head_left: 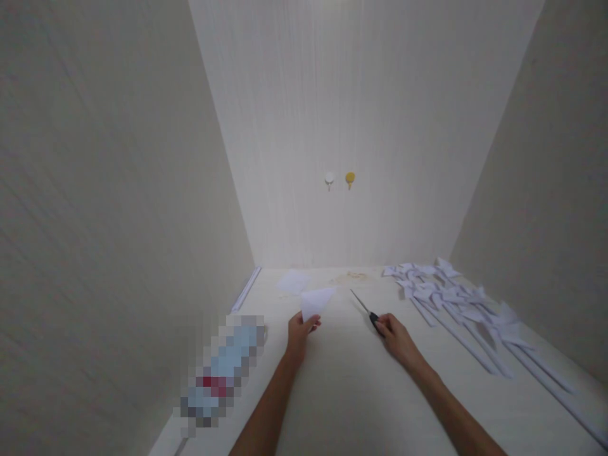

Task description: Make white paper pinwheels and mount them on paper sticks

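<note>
Two hands on table [342, 380] | left hand [298, 334] pinches folded paper [316, 302] | right hand [398, 337] grips scissors [367, 310] | paper pinwheels [456, 304] along right edge

No text, label or number can be read anywhere.
</note>
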A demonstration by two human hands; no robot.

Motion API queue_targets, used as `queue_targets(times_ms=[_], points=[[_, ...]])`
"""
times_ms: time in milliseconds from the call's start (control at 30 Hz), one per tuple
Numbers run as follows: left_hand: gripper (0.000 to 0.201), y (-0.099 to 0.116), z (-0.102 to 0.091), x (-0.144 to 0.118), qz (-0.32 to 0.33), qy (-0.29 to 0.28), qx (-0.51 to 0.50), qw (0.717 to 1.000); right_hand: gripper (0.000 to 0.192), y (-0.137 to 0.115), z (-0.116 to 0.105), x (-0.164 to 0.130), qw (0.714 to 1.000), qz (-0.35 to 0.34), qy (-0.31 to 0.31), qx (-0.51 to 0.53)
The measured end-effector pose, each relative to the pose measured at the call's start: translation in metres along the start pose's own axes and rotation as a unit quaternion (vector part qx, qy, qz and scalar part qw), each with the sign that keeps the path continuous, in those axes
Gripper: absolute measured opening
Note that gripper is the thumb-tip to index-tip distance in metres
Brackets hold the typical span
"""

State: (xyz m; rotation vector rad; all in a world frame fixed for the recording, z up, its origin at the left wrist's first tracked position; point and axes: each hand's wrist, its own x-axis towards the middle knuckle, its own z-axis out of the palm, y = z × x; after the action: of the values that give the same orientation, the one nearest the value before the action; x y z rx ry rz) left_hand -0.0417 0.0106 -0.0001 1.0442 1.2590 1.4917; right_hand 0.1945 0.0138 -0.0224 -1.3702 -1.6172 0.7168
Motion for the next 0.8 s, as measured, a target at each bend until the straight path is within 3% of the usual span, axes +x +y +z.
queue_targets(times_ms=[133,233,567,800], points=[[0.024,0.002,0.0,-0.001,-0.019,0.006,-0.034,0.999,0.032,-0.018,0.015,-0.006,0.978,0.042,-0.108,0.175],[0.027,0.004,0.001,-0.002,-0.036,0.004,-0.057,0.998,0.029,-0.03,0.024,-0.014,0.961,0.037,-0.164,0.219],[0.026,0.003,0.005,-0.003,-0.054,-0.021,-0.087,0.995,0.028,-0.036,0.024,-0.02,0.967,-0.028,-0.237,0.094],[0.024,0.004,0.006,-0.003,-0.063,-0.008,-0.104,0.993,0.025,-0.037,0.024,-0.02,0.955,-0.012,-0.284,0.085]])
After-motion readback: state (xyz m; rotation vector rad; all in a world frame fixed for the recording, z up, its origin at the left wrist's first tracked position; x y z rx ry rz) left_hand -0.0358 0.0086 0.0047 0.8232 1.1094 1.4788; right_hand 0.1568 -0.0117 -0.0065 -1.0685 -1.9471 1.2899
